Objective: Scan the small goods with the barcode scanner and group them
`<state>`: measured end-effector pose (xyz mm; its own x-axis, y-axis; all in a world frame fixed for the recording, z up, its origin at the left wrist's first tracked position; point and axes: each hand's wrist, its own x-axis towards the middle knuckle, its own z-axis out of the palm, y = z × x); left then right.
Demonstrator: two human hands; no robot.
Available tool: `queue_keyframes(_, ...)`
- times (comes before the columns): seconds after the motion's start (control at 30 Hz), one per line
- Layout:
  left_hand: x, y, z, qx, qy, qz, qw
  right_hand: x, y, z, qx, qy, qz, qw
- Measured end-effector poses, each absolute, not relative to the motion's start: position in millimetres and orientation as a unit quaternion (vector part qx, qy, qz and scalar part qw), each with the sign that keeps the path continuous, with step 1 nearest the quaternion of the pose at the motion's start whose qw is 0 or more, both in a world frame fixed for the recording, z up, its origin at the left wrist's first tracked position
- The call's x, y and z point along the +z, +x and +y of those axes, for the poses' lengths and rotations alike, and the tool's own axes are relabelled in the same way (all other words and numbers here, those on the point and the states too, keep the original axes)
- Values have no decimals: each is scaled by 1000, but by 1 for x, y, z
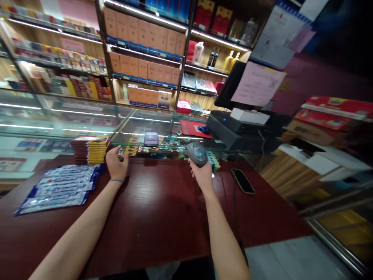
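Observation:
My right hand (202, 175) is wrapped round the handle of a dark grey barcode scanner (197, 152) with a blue light on top, held above the dark red counter (157, 229). A cable runs down the counter to its right. My left hand (117, 164) is at the counter's far edge by the glass case, thumb and fingers curved apart; whatever lies between them is unclear. Close to its left stands a stack of yellow and maroon packets (90, 149). Blue and white plastic packs (62, 184) lie nearer me on the left.
A phone (243, 181) lies at the right. Beyond the counter is a glass display case (131, 122) with a red mouse pad (194, 129), a mouse and a black monitor (231, 85). Shelves of boxes (142, 33) line the back; cartons (332, 112) are stacked at right.

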<state>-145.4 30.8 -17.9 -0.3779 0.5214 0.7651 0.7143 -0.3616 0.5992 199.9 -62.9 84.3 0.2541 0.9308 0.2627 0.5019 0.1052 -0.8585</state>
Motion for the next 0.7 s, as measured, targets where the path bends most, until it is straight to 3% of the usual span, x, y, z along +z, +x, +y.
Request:
queue_keyframes(0.13,0,-103,24,-614,-612,-499,16,96,239,-69,234,-633,-479,562)
queue_keyframes(0.47,-1,74,-8,-575,-649,-357,-348,83,316,-79,272,-590,-460,606)
queue_keyframes(0.7,-22,145,-19,-532,-687,-347,-353,69,347,-79,283,-567,-425,647)
